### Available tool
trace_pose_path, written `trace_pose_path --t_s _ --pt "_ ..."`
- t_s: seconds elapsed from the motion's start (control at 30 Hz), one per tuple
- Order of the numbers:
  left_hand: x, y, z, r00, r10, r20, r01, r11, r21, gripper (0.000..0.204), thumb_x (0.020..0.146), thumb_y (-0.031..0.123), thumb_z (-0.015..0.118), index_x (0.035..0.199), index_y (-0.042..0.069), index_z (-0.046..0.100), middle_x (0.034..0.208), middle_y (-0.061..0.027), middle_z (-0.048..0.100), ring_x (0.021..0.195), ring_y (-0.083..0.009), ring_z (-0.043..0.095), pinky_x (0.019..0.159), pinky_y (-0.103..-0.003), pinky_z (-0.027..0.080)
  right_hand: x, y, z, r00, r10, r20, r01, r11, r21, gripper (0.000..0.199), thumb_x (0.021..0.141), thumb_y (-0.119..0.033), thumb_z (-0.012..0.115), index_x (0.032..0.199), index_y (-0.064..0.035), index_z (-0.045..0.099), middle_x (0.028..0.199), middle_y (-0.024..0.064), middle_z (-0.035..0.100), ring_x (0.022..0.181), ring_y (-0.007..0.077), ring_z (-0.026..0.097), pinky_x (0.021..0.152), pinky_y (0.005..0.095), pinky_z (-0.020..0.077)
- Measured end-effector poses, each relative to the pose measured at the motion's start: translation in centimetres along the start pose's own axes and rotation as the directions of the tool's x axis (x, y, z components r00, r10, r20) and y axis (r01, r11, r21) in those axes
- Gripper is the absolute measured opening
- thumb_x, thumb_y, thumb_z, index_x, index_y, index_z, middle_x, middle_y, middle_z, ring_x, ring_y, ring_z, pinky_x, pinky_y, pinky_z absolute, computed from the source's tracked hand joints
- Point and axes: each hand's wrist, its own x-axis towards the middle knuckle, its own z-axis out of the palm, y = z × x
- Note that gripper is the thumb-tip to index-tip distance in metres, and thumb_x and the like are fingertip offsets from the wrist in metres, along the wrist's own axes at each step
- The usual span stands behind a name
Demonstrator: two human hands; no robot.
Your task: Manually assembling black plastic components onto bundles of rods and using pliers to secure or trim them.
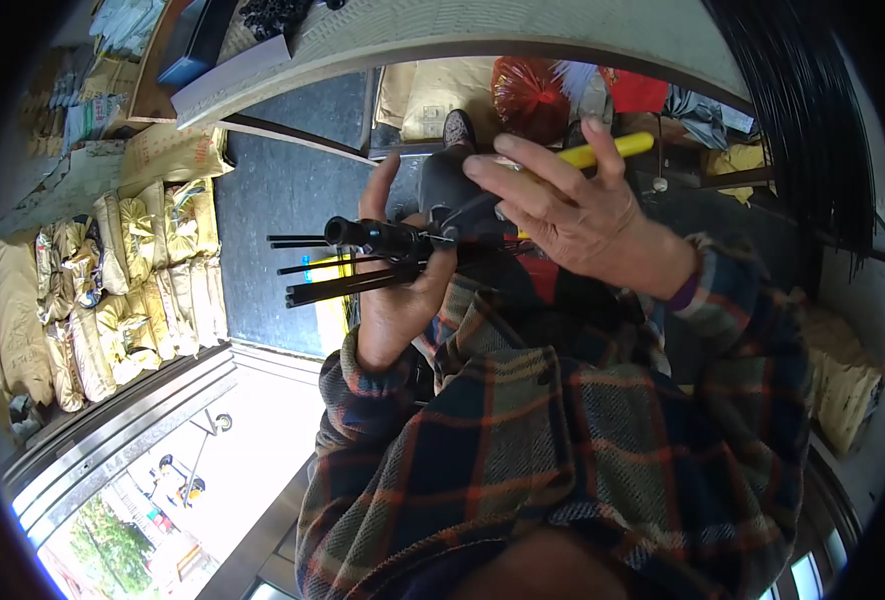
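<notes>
My left hand [399, 305] is closed around a bundle of thin black rods [322, 288] and a thicker black tube [374, 236] with a round, hollow end. The rods stick out to the left in front of my lap. Just right of them, my right hand [587, 215] grips a yellow-handled hand tool [610, 150]. The handle slants up to the right behind my fingers. Its dark metal end reaches toward the black parts, but the fingers and blur hide its exact kind. Whether the tool touches the rods I cannot tell.
Ahead runs a worktable edge [432, 52]. Several paper-wrapped bundles [112, 290] line the left side. Many long black strands [802, 110] hang at the right. A red plastic bag [530, 98] and brown sacks [447, 95] lie beneath the table. A bright doorway [187, 440] opens lower left.
</notes>
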Motion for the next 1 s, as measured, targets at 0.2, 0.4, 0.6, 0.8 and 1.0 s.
trace_pose_path --t_s 0.2,0.4,0.6,0.8,1.0 --pt "0.0 0.3 -0.1 0.999 -0.053 0.005 0.053 0.999 0.004 0.068 0.077 -0.007 0.056 0.134 0.001 0.020 0.082 -0.0057 0.060 0.074 -0.0103 0.057 0.069 -0.023 0.046 -0.5 -0.4 -0.3 0.996 0.027 0.081 -0.041 0.981 0.188 0.029 0.077 -0.019 0.062 0.104 -0.0098 0.055 0.117 -0.0011 0.049 0.098 0.0141 0.051 0.087 0.0375 0.0377" --pt "-0.2 0.7 -2.2 0.902 -0.074 0.425 0.124 0.988 -0.091 0.087 0.062 0.037 0.076 0.127 -0.003 0.035 0.092 -0.0146 0.060 0.078 -0.0194 0.058 0.073 -0.032 0.047 2.8 4.8 -4.6 0.380 -0.526 0.761 -0.744 0.316 0.590 0.045 0.072 -0.031 0.070 0.102 -0.0033 0.050 0.084 0.0112 0.061 0.065 0.0258 0.061 0.058 0.0306 0.0487" --pt "-1.1 -1.8 -0.4 0.951 0.092 0.295 -0.046 0.986 -0.161 0.063 0.065 0.039 0.073 0.108 -0.002 0.052 0.101 -0.0128 0.057 0.087 -0.0187 0.055 0.077 -0.030 0.044 -0.6 3.7 -4.3 0.555 -0.386 0.736 -0.787 0.043 0.616 0.073 0.068 -0.028 0.073 0.125 -0.0051 0.033 0.083 0.0129 0.058 0.069 0.0259 0.062 0.062 0.0308 0.0497" --pt "-0.5 -1.5 -0.8 0.909 0.091 0.406 0.018 0.966 -0.257 0.058 0.067 0.031 0.073 0.109 -0.003 0.053 0.099 -0.0129 0.057 0.079 -0.0168 0.056 0.072 -0.027 0.043 -1.3 4.1 -5.9 0.507 -0.482 0.715 -0.811 0.015 0.585 0.058 0.079 -0.016 0.062 0.127 -0.0034 0.032 0.099 0.0137 0.057 0.078 0.0248 0.063 0.066 0.0323 0.0496" --pt "-0.4 -1.4 0.2 0.942 0.127 0.311 -0.013 0.938 -0.346 0.059 0.067 0.037 0.072 0.105 -0.004 0.055 0.102 -0.0146 0.056 0.094 -0.0212 0.054 0.083 -0.030 0.040 -1.3 4.5 -6.2 0.632 -0.278 0.724 -0.685 0.237 0.689 0.055 0.076 -0.024 0.065 0.122 -0.0046 0.043 0.103 0.0136 0.054 0.077 0.0234 0.061 0.066 0.0334 0.0486"
